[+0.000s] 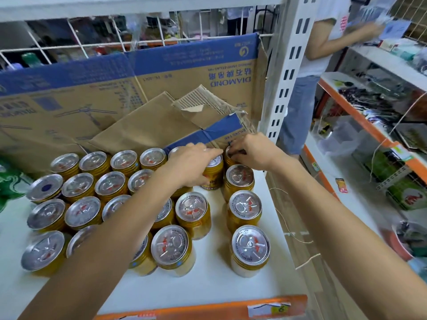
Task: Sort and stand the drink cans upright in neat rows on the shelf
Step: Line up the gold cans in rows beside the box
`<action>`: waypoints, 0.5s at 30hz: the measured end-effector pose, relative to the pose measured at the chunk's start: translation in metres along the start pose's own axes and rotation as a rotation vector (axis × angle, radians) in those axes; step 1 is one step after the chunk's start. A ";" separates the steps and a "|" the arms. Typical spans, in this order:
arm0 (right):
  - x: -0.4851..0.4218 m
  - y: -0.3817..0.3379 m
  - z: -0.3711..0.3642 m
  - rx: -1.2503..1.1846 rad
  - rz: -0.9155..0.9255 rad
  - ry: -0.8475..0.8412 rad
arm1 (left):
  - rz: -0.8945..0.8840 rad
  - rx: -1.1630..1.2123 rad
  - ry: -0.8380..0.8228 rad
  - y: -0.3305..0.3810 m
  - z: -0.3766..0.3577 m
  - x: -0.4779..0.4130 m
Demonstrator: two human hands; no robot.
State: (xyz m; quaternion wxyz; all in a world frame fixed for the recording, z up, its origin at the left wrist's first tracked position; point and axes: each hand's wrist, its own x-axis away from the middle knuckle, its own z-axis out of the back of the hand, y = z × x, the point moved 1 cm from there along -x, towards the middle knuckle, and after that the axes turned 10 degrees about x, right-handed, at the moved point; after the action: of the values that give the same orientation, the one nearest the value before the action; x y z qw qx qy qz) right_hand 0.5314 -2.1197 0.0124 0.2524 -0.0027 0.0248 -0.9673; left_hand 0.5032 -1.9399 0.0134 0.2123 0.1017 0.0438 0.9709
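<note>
Cans (78, 188) in gold, lids up, fill the left of the white shelf (208, 285) in close rows. Green packs (9, 181) sit at the far left edge, and a flattened cardboard box (92, 107) leans behind.

My left forearm crosses above those rows. My left hand (191, 165) wraps round the side of one gold can (213, 173) near the back, thumb low and fingers over its shoulder. That can looks upright, in the gap between the main block and the right-hand column.

Just right of it, my right hand (251, 151) curls its fingers over the lid of the rear can (232, 155). This is the back one of the right file (250, 248), which runs toward me along the shelf's right side.

Both held cans sit close under a torn cardboard flap (208, 132). The risk, as I judge it, lies there and below my arm. A can pushed back could catch the flap and tilt, and my left forearm, if it drops, could topple the standing rows. The right file stands near the shelf's open side by the slotted post (286, 72), so a hard nudge could send one off. Another person (318, 42) works at the next rack.
</note>
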 end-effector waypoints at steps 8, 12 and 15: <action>0.000 0.001 0.004 -0.048 -0.016 -0.007 | 0.055 0.011 0.125 0.001 -0.004 0.001; 0.001 0.001 0.003 -0.057 -0.011 -0.012 | 0.091 -0.102 0.216 0.003 -0.007 0.003; 0.002 0.001 0.003 -0.046 -0.005 -0.007 | 0.094 -0.145 0.242 0.005 -0.009 0.004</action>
State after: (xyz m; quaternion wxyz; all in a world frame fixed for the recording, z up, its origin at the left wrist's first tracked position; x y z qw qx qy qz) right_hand 0.5301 -2.1213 0.0150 0.2501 -0.0120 0.0461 -0.9671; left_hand 0.4958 -1.9436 0.0063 0.1665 -0.0297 -0.0058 0.9856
